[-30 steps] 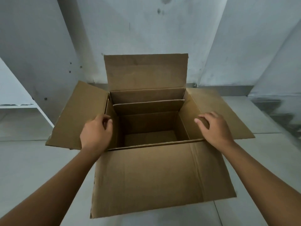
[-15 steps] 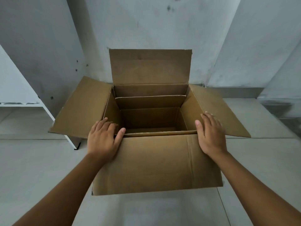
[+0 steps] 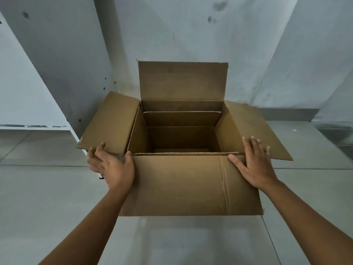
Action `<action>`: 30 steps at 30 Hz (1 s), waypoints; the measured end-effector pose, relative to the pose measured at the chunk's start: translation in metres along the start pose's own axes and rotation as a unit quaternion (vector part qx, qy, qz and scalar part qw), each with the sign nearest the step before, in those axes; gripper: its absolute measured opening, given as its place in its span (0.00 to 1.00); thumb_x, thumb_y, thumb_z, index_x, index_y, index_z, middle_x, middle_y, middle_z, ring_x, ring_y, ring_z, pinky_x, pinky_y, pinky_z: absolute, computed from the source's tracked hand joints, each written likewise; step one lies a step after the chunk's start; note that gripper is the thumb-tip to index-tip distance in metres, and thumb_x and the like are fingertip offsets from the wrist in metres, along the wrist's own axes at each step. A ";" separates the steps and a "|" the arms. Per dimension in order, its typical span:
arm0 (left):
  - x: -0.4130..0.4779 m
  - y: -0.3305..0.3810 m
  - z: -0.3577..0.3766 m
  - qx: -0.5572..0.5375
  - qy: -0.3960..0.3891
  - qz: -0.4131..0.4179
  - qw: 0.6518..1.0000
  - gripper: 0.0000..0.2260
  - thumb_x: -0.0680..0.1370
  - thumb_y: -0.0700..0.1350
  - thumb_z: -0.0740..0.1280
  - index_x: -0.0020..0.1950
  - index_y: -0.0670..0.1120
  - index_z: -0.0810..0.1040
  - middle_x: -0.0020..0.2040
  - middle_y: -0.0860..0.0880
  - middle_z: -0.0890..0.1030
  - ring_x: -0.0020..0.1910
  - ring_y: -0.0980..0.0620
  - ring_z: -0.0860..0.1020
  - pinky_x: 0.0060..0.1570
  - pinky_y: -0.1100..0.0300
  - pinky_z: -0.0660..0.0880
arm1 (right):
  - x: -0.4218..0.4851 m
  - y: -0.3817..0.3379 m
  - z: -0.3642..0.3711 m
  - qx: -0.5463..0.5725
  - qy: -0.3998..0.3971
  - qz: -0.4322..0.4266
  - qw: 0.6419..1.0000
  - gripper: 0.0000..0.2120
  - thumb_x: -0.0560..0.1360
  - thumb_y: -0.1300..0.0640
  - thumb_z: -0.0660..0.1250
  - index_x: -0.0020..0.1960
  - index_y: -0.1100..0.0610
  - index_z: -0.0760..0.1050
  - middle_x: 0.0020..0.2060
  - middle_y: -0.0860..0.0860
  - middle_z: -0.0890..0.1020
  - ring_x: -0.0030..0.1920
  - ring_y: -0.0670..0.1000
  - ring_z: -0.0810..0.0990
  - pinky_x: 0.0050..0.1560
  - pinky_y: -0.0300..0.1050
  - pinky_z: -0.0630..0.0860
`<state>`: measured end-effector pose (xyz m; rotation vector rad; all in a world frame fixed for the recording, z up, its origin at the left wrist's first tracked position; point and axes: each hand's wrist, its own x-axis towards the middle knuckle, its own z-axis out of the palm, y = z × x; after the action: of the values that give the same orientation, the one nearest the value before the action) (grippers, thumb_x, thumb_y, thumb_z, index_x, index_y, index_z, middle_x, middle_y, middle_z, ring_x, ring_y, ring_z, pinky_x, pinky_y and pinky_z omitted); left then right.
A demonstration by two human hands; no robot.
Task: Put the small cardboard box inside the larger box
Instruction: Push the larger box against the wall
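A large brown cardboard box (image 3: 187, 186) stands on the floor with all its flaps open; the near flap hangs down the front. Inside it sits the small cardboard box (image 3: 181, 119), open-topped, its rim a little below the big box's rim. My left hand (image 3: 112, 167) is at the near-left corner, fingers spread and slightly blurred, with the thumb at the front edge. My right hand (image 3: 255, 161) lies flat at the near-right corner, fingers apart, where the right flap meets the front. Neither hand holds anything.
A white cabinet panel (image 3: 28, 104) juts in at the left, close to the box's left flap (image 3: 108, 121). Grey walls rise right behind the box. Pale floor tiles (image 3: 191, 241) stretch in front, and a low ledge (image 3: 336, 131) is at the right.
Both hands have come off the box's inner side walls and moved to its near corners, fingers spreading. The box now looks farther from me.
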<state>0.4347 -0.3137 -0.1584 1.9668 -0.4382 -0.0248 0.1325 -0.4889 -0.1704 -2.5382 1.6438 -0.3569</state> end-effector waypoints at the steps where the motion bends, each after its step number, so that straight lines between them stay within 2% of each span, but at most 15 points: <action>1: 0.001 0.000 -0.001 -0.030 -0.006 -0.016 0.999 0.32 0.72 0.43 0.69 0.70 0.44 0.56 0.72 0.41 0.52 0.72 0.45 0.54 0.70 0.59 0.55 | 0.000 -0.001 0.001 0.001 -0.008 0.005 1.000 0.45 0.67 0.29 0.43 0.76 0.55 0.47 0.77 0.58 0.52 0.76 0.57 0.46 0.74 0.59 0.42; 4: 0.008 0.004 -0.001 -0.080 0.011 -0.054 0.995 0.34 0.72 0.39 0.70 0.71 0.42 0.54 0.71 0.40 0.53 0.66 0.50 0.62 0.62 0.68 0.60 | 0.007 -0.004 0.001 0.006 -0.012 0.020 1.000 0.48 0.65 0.27 0.43 0.76 0.57 0.45 0.77 0.57 0.52 0.76 0.57 0.47 0.75 0.59 0.44; 7: 0.020 0.008 0.005 -0.142 0.050 -0.077 0.986 0.32 0.72 0.36 0.70 0.71 0.45 0.56 0.70 0.43 0.60 0.55 0.55 0.71 0.51 0.77 0.68 | 0.016 -0.010 0.007 0.005 -0.001 0.027 1.000 0.49 0.64 0.27 0.42 0.75 0.57 0.48 0.76 0.57 0.54 0.76 0.57 0.49 0.74 0.59 0.47; 9: 0.030 0.008 0.009 -0.185 0.050 -0.089 0.977 0.29 0.73 0.37 0.69 0.70 0.47 0.59 0.65 0.46 0.69 0.52 0.54 0.76 0.50 0.70 0.71 | 0.024 -0.017 0.012 0.014 0.009 0.027 1.000 0.49 0.64 0.27 0.43 0.75 0.58 0.49 0.76 0.58 0.55 0.76 0.58 0.51 0.74 0.59 0.49; 12: 0.050 0.009 0.015 -0.121 0.042 -0.056 0.990 0.19 0.75 0.41 0.66 0.65 0.44 0.69 0.58 0.47 0.78 0.52 0.52 0.77 0.54 0.60 0.74 | 0.040 -0.031 0.019 0.023 0.016 0.028 0.999 0.50 0.64 0.26 0.44 0.75 0.59 0.50 0.76 0.58 0.55 0.76 0.58 0.52 0.74 0.59 0.50; 15: 0.075 0.012 0.020 -0.081 0.051 -0.047 0.994 0.14 0.76 0.44 0.65 0.61 0.44 0.74 0.56 0.45 0.80 0.49 0.53 0.76 0.51 0.58 0.73 | 0.055 -0.047 0.025 0.033 0.009 0.030 0.999 0.50 0.64 0.26 0.43 0.75 0.58 0.48 0.76 0.58 0.54 0.76 0.59 0.50 0.74 0.58 0.49; 22: 0.132 0.022 0.027 0.001 0.061 -0.056 0.997 0.11 0.76 0.45 0.65 0.54 0.41 0.78 0.49 0.41 0.82 0.43 0.50 0.74 0.45 0.56 0.69 | 0.096 -0.075 0.033 0.041 -0.019 0.030 0.999 0.50 0.64 0.26 0.44 0.76 0.57 0.44 0.77 0.58 0.50 0.76 0.59 0.47 0.75 0.57 0.47; 30: 0.186 0.014 0.036 0.032 0.063 -0.054 0.996 0.09 0.76 0.45 0.65 0.47 0.40 0.79 0.43 0.41 0.81 0.42 0.45 0.77 0.43 0.55 0.72 | 0.151 -0.105 0.050 0.048 -0.010 0.017 0.999 0.49 0.64 0.26 0.45 0.75 0.57 0.47 0.76 0.57 0.52 0.76 0.59 0.49 0.74 0.57 0.48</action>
<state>0.5966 -0.4088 -0.1284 2.0399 -0.2523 0.0442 0.2969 -0.5849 -0.1757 -2.4331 1.6191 -0.3956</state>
